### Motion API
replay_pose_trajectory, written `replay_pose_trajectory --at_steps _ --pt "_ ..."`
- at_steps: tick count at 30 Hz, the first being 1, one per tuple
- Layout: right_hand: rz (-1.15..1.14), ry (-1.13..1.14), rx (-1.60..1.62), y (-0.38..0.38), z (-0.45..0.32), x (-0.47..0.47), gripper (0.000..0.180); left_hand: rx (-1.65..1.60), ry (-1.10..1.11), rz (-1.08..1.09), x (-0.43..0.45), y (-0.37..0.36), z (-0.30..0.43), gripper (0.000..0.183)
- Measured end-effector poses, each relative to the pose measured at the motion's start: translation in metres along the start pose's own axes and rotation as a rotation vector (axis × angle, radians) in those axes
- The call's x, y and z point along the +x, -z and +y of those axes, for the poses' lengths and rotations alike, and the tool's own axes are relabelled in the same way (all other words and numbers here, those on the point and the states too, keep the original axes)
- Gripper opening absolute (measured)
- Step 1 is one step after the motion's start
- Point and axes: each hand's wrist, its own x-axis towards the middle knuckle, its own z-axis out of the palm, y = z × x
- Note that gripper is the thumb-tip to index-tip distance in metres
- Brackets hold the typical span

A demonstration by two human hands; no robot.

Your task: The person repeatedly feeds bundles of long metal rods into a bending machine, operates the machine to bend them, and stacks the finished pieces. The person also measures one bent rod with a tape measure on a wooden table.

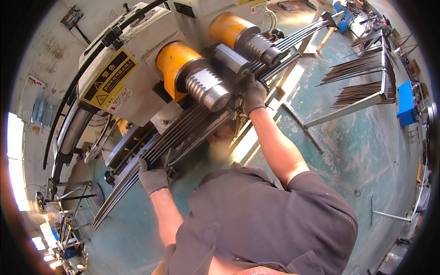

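A bundle of long, thin metal rods [120, 196] runs diagonally through a bending machine [137, 82], passing below its thick ribbed steel rollers. My left hand [153, 178], in a dark knit glove, grips the rods near their lower-left end, thumb along the outer side. Further up the machine, my right hand [254, 94], gloved alike, touches the parts just below a dark steel block [232, 58]. Its fingertips are partly hidden there, so what it holds is unclear. One ribbed roller [208, 89] stands left of that hand, and another ribbed roller [264, 50] beyond it.
A black hose [70, 80] and a steel cylinder [74, 129] flank the machine at left. Bent rods [361, 68] hang in bunches on a metal rack [347, 110] at right. A blue bin [407, 103] stands behind it. Green painted floor [343, 165] shows worn patches.
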Motion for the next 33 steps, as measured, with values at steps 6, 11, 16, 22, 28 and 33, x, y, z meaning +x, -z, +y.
replay_pose_trajectory --at_steps 6,11,16,22,28,33 --pt "0.041 0.133 -0.155 0.083 0.066 0.012 0.045 0.163 -0.252 -0.128 0.034 0.053 0.052 0.036" --pt "0.013 -0.067 -0.025 0.138 0.111 0.001 0.048 -0.026 -0.258 0.108 0.035 0.040 0.042 0.033" --pt "-0.046 -0.162 -0.086 0.153 0.151 -0.006 0.048 -0.046 -0.139 0.044 0.005 0.000 -0.003 0.033" --pt "-0.283 -0.244 -0.121 0.115 0.174 -0.036 0.032 0.005 -0.065 -0.068 0.003 0.010 -0.021 0.042" --pt "-0.340 -0.288 -0.270 0.160 0.241 -0.039 0.027 -0.195 0.037 -0.409 -0.022 0.039 0.032 0.053" --pt "-0.187 -0.411 -0.654 0.219 0.269 -0.067 0.030 -0.176 -0.223 -0.172 -0.026 0.122 0.147 0.061"
